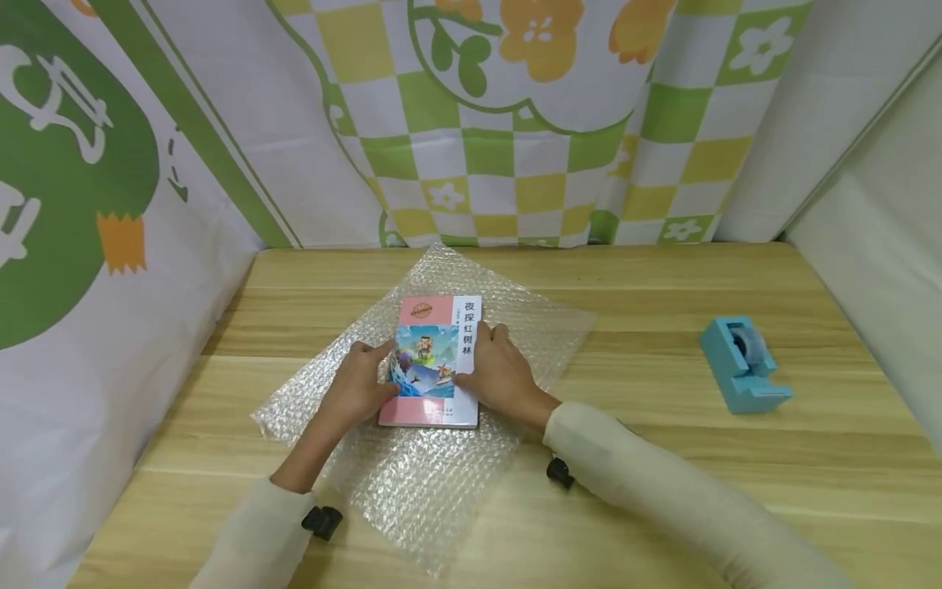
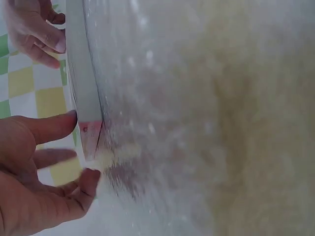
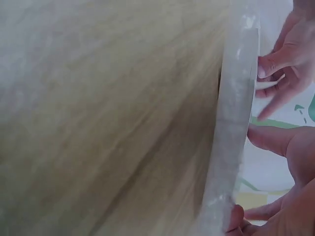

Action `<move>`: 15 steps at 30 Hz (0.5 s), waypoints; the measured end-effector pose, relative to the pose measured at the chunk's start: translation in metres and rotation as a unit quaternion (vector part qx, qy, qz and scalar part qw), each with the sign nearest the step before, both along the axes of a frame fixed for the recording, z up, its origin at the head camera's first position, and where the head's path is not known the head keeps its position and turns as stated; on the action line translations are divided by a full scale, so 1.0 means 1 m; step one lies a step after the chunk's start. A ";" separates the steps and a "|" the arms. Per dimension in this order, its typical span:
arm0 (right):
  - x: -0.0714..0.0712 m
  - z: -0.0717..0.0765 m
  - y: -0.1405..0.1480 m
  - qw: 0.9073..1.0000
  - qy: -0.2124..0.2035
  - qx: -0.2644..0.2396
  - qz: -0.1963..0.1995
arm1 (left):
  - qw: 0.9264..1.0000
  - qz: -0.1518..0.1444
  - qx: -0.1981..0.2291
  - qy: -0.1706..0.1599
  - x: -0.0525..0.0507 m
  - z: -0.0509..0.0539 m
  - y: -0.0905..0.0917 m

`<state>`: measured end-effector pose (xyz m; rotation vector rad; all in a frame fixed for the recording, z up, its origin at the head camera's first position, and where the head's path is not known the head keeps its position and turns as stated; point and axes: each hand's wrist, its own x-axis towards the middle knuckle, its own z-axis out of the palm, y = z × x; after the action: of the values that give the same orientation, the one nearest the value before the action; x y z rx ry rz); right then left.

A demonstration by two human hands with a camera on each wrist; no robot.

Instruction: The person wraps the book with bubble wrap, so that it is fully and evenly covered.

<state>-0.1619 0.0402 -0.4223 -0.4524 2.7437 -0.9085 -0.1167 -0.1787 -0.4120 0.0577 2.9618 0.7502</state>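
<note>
A pink and white book [image 1: 425, 360] with a blue picture lies face up on a sheet of bubble wrap [image 1: 419, 483], which is turned cornerwise beneath it. At its left edge the left hand [image 1: 355, 388] has the thumb on the cover and fingers by the side. The right hand [image 1: 508, 378] grips the opposite edge, thumb over the cover. In the left wrist view, the left hand [image 2: 44, 182] is at a corner of the book [image 2: 87, 93]. The right wrist view has the right hand [image 3: 290, 172] along the book's long side [image 3: 236, 98], fingertips partly hidden.
A blue tape dispenser [image 1: 739, 372] with a clear roll stands on the right part of the wooden table [image 1: 648, 483]. A patterned cloth [image 1: 493, 155] hangs behind the table's back edge, and white cloth hangs at both sides.
</note>
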 end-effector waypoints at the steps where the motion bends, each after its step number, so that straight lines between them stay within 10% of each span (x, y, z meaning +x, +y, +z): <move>1: 0.001 0.001 0.000 1.000 0.016 0.009 0.009 | 1.000 -0.010 -0.014 0.002 0.000 0.000 0.000; 8: 0.015 0.003 0.008 0.981 0.147 0.063 0.109 | 0.988 -0.143 -0.062 -0.021 -0.008 0.000 -0.008; 15: 0.046 0.012 0.021 0.947 0.213 0.035 0.237 | 0.983 -0.162 -0.047 -0.076 -0.010 0.000 -0.019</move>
<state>-0.1162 0.0608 -0.4103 -1.3637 2.7979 -0.6408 -0.1271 -0.1976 -0.4118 0.4419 2.7391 0.5437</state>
